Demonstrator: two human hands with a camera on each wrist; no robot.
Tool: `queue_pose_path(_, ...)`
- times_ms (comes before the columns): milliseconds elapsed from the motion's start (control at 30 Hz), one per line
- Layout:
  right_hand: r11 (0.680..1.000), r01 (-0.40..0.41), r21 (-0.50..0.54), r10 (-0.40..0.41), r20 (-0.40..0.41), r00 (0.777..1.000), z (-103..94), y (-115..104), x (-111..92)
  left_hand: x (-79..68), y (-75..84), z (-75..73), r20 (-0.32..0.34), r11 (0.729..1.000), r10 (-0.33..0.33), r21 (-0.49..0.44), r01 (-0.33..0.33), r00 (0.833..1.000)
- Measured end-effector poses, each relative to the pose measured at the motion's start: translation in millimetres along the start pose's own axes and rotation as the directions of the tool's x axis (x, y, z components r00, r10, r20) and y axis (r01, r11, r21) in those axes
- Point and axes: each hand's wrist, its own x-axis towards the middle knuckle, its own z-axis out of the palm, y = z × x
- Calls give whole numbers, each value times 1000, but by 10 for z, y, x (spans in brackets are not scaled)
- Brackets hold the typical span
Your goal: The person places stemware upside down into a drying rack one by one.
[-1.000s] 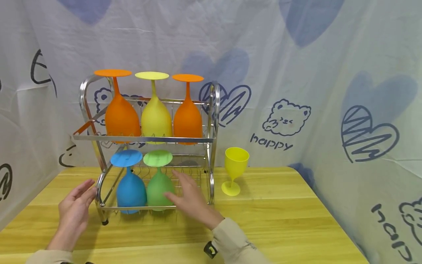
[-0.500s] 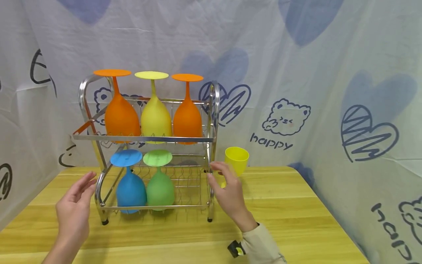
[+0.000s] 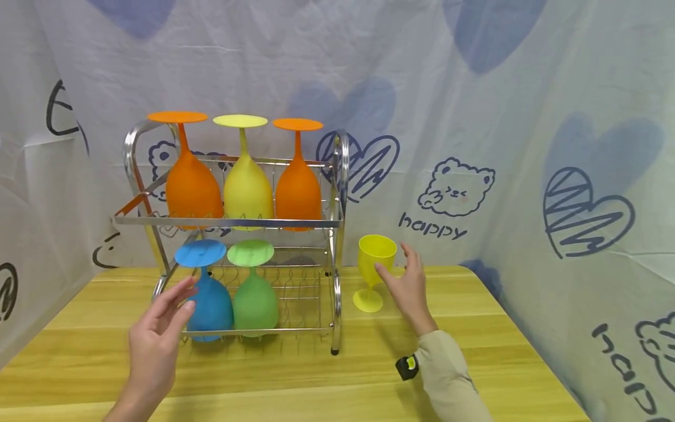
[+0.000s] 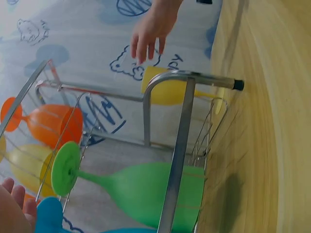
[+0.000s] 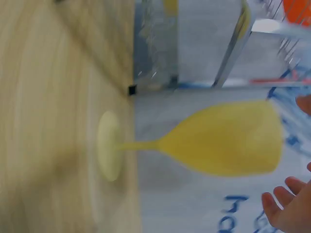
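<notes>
A yellow goblet (image 3: pixel 377 261) stands upright on the table, right of a two-tier metal rack (image 3: pixel 232 222). Thumb and fingers spread, my right hand (image 3: pixel 411 293) hovers at its right side; the right wrist view shows a gap between fingers and cup. My left hand (image 3: pixel 158 346) is raised in front of the rack's lower left corner, fingers loosely bent and holding nothing. Behind it, upside down on the lower tier, are a blue goblet (image 3: pixel 211 305) and a green goblet (image 3: pixel 255 302). Part of the blue one is hidden by that hand.
On the upper tier, an orange goblet (image 3: pixel 192 184), a pale yellow goblet (image 3: pixel 248 187) and another orange goblet (image 3: pixel 298 187) sit upside down. A printed cloth (image 3: pixel 448 105) hangs behind the wooden table (image 3: pixel 295 387). The rack's right leg (image 3: pixel 336 316) stands between the lower tier and the yellow goblet.
My right hand has moved from beside the green goblet rightward, past the rack, to the yellow goblet's right side. My left hand has shifted right, in front of the blue goblet.
</notes>
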Motion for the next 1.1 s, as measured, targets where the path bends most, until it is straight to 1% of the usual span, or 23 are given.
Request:
queue_pose_path(33,999,-39,-3,39,27,999,6,49,29,-19,-1,21,27,999,25,-21,-24,999)
queue_pose_path(100,993,-118,10,117,85,989,30,135,78,-51,-5,57,78,997,71,-45,-68,994)
queue_pose_path(200,973,-226,37,218,164,962,91,237,136,-86,-18,100,150,991,124,-73,-115,981)
queue_pose_path(300,954,-294,60,275,221,936,162,306,179,-112,-34,135,209,985,160,-95,-143,965)
queue_pose_path(367,948,-313,65,290,236,927,199,342,199,-122,-40,161,231,985,165,-93,-147,959)
queue_pose_path(500,943,-316,108,286,229,931,262,402,226,-129,-36,213,268,989,147,-43,-140,952)
queue_pose_path(600,941,-312,129,279,221,934,294,435,226,-129,-27,234,298,992,114,24,-126,948)
queue_pose_path(733,943,-307,132,275,217,937,292,441,190,-113,-29,242,330,987,78,105,-118,941)
queue_pose_path(867,951,-276,142,242,217,946,244,426,136,-85,-44,245,352,981,53,158,-115,934)
queue_pose_path(1033,966,-230,122,201,213,956,133,375,68,-64,-78,261,374,975,12,202,-94,927)
queue_pose_path(1100,971,-215,104,190,210,959,82,343,43,-60,-92,282,376,972,14,213,-101,926)
